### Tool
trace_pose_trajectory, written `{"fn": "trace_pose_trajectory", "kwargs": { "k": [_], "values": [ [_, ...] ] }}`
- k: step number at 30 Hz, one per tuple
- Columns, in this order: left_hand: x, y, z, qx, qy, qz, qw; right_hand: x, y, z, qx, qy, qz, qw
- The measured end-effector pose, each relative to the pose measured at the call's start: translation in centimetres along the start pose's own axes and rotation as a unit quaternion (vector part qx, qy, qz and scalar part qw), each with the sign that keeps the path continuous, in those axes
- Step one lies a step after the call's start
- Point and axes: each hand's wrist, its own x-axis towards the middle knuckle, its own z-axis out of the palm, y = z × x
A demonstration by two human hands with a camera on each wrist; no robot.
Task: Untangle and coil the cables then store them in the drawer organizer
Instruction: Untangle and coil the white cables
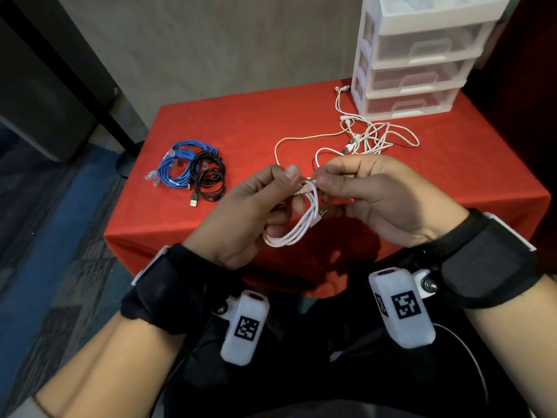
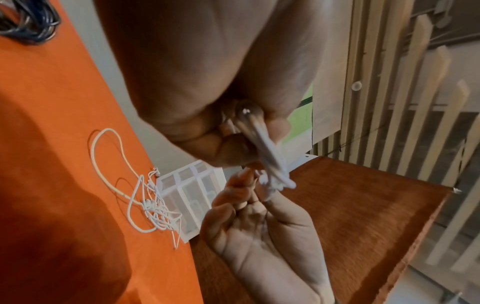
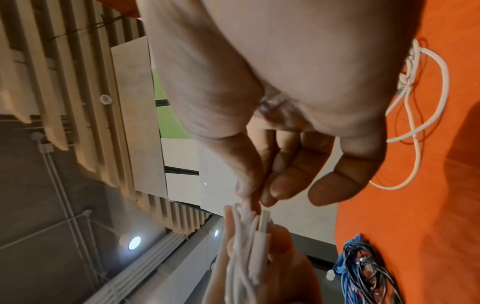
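A coiled white cable (image 1: pixel 297 227) hangs in front of the table's near edge, gripped in my left hand (image 1: pixel 256 212), whose thumb presses the loops at the top. My right hand (image 1: pixel 358 188) pinches the cable's end at the top of the coil (image 3: pixel 246 211). In the left wrist view the loops (image 2: pixel 270 156) run out from under my curled fingers towards the right hand (image 2: pixel 254 216). A tangle of white cables (image 1: pixel 367 137) lies on the red table (image 1: pixel 256 122) before the white drawer organizer (image 1: pixel 419 55), whose drawers are closed.
A coiled blue cable (image 1: pixel 177 164) and a coiled black cable (image 1: pixel 209 176) lie together at the table's left. A loose white loop (image 1: pixel 281 146) from the tangle runs towards my hands. Carpeted floor lies left of the table.
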Motion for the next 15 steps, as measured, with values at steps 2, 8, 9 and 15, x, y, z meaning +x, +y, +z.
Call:
{"fn": "trace_pose_trajectory", "kwargs": {
  "k": [2, 8, 9, 15],
  "values": [
    [0.0, 0.3, 0.0, 0.02, -0.008, -0.002, 1.0, 0.2, 0.1, -0.1, 0.005, 0.012, 0.002, 1.0],
    [-0.4, 0.7, 0.1, 0.078, -0.034, -0.015, 0.996, 0.4, 0.8, 0.4, 0.029, 0.018, 0.007, 0.999],
    [-0.4, 0.7, 0.1, 0.084, -0.033, -0.019, 0.996, 0.4, 0.9, 0.6, 0.031, 0.023, 0.005, 0.999],
    [0.5, 0.7, 0.6, 0.051, 0.055, 0.026, 0.997, -0.3, 0.9, 1.7, 0.038, 0.015, -0.015, 0.999]
  ]
}}
